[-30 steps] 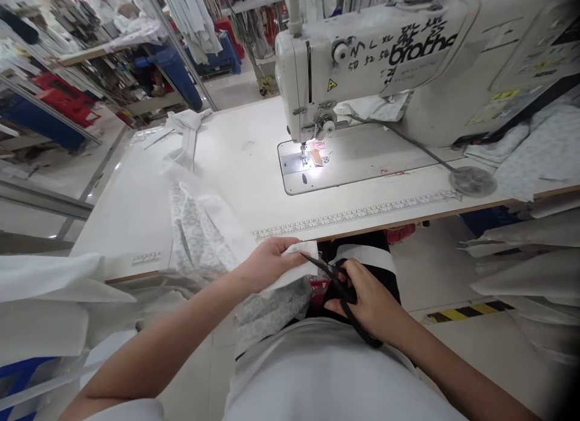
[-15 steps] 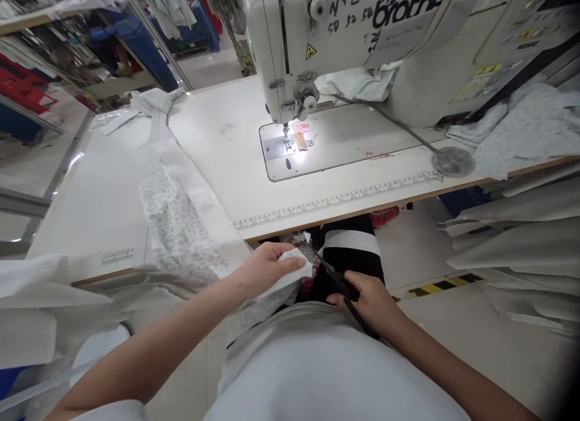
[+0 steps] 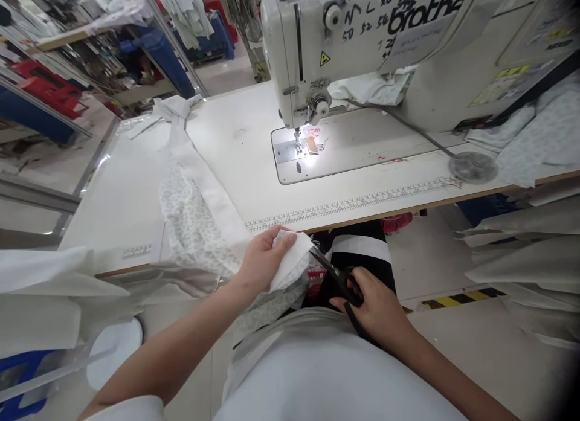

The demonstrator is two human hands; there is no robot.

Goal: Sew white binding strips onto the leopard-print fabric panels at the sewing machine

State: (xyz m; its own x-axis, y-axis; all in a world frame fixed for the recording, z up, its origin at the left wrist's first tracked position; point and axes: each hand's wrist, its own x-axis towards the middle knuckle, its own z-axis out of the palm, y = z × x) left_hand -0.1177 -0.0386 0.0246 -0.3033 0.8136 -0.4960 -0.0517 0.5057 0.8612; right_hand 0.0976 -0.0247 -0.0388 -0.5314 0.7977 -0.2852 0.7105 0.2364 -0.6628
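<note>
My left hand [image 3: 265, 258] pinches the end of a pale fabric piece [image 3: 292, 258] just off the front edge of the table. That piece seems to join the white and grey-green printed cloth [image 3: 193, 212] lying over the tabletop. In my right hand [image 3: 374, 303] is a pair of black-handled scissors [image 3: 333, 269], fingers wrapped round the handles. The blades point up and left, their tips at the right edge of the held fabric. Whether the blades are parted there is hard to tell.
A sewing machine [image 3: 299, 58] stands on the white table [image 3: 235, 122], its needle area lit. A printed ruler [image 3: 344, 202] runs along the front edge. A round clear disc on an arm [image 3: 472, 166] lies at right, beside more printed cloth [image 3: 539, 137]. Pale fabric [image 3: 539, 246] hangs at right.
The left hand has shifted its grip, and the fabric end now shows as a wider white flap. The scissors have moved slightly back from it. The whole view has shifted a little.
</note>
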